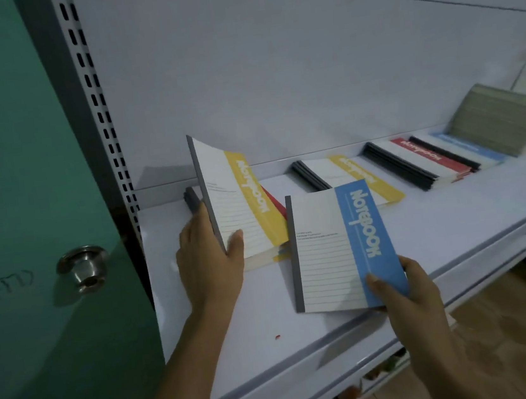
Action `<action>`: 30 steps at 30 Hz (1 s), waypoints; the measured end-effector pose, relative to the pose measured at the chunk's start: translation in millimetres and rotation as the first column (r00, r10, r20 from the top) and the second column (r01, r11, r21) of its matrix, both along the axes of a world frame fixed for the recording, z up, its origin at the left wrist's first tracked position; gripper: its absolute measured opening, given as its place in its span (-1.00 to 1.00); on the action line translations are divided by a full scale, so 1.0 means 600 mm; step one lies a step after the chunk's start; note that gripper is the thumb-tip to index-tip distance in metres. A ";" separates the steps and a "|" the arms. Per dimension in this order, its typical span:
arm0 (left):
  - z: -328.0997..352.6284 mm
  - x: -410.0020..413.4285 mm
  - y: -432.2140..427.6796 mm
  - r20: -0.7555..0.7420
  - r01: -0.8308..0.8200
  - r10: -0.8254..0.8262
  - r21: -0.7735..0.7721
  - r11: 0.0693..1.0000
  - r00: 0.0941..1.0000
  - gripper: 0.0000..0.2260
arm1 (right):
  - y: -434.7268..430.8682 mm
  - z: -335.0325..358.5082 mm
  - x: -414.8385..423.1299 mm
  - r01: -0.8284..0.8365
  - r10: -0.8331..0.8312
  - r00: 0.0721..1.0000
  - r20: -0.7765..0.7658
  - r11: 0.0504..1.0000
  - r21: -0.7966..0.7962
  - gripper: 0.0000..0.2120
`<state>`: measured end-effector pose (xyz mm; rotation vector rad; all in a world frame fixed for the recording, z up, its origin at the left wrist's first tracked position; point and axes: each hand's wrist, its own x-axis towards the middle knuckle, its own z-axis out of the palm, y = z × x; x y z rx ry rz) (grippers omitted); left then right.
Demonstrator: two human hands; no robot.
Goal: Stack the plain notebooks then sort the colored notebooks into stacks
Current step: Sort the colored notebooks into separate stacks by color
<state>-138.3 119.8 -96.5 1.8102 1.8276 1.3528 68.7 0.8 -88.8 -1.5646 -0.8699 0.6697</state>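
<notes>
- Right hand (402, 295), at the shelf (238, 335) front edge, pinches the blue notebook (337, 250) by its near right corner. Thumb on the cover, other fingers under it, mostly hidden. Book is held flat, cover up, prob. so the colour reads at a glance before it goes to a stack.
- Left hand (209, 259), toward the shelf's left edge, grips the yellow notebook (238, 199) at the spine side. Thumb pressed on the cover, fingers curled behind.
- Yellow one is tipped up on its lower edge over a mixed pile (192, 198) near the back-left corner. A red notebook (273, 203) shows under it, so the tilt looks meant to peel the top copy off and see what's next.
- Along the back edge, w/ gaps between: yellow stack (351, 175), red stack (422, 156), blue stack (467, 146). Dark spines all face the same way. Sorting looks well begun, so the blue book likely heads far right.
- Plain stack (496, 117) sits at the back-right corner, blurred, just beside the blue stack. Touching or not, can't tell.
- Writing: "Notebook" runs lengthwise down each coloured band. Small print on the white part is too tiny to read.
- Green door (6, 197) w/ metal knob (84, 266) stands left of the shelf. Faint marks on it, unreadable.
</notes>
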 end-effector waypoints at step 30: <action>0.064 0.476 -0.201 0.269 0.254 -0.256 0.045 0.966 0.928 -0.63 | -0.161 0.010 0.435 0.110 -0.064 0.851 -0.522 0.992 0.057 -0.75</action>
